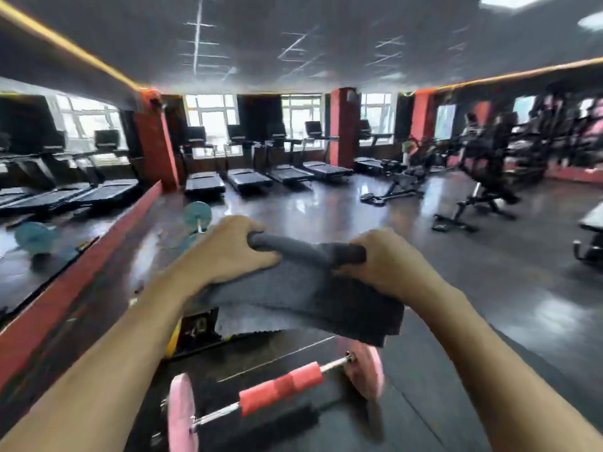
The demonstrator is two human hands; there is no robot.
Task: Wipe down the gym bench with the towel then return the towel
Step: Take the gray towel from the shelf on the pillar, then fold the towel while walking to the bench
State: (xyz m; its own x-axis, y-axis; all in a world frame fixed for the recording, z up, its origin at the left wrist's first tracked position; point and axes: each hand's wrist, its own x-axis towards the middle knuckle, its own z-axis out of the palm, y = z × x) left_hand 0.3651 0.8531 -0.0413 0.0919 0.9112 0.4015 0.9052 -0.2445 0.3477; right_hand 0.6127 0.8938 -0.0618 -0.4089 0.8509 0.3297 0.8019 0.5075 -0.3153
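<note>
- Both hands are up in front of the camera, and between them runs a dark padded bar (306, 249), roughly level and tilted down a little toward the right.
- The left hand (228, 252) is curled round the bar's left end, fingers wrapped over the top; it is closed on the bar with the cloth under it.
- The right hand (381, 265) grips the bar's right end, knuckles toward us, fingers tucked under and out of sight, likewise closed.
- The grey towel (303, 301) is draped over that bar and hangs below it in folded layers, the lower edge sagging toward the right; both hands press on its top edge.
- Below the towel, on the dark floor (489, 288), lies a barbell (280, 389) with pink plates at each end and a red sleeve around its middle.
- A yellow-and-black piece of equipment (192, 331) peeks out just behind the towel's lower left edge; what it is, I cannot tell.
- Farther off, an adjustable bench (483, 194) stands well apart to the right, with another low one (398, 187) beyond it.
- A row of treadmills (248, 177) lines the windows at the back, and a mirror (49, 190) runs along the left wall.
</note>
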